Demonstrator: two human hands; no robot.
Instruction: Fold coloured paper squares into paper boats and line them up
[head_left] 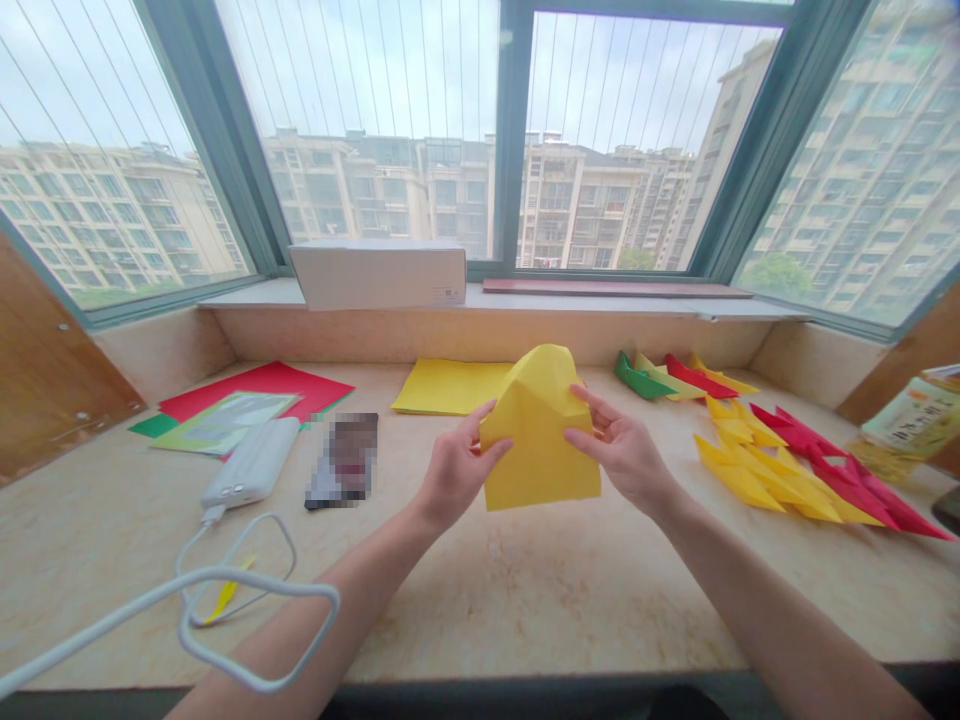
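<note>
I was at the handling stage, my left hand (452, 478) and right hand (628, 455) pinching opposite edges of the creased yellow sheet (538, 455) above the tabletop (570, 600), where moving it called, I judged, for light, even fingers.

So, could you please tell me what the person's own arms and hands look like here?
The left hand and right hand are bare, with no gloves and no rings that I can see. The left forearm and right forearm show no sleeves, watch, bracelet or clear markings.
</note>
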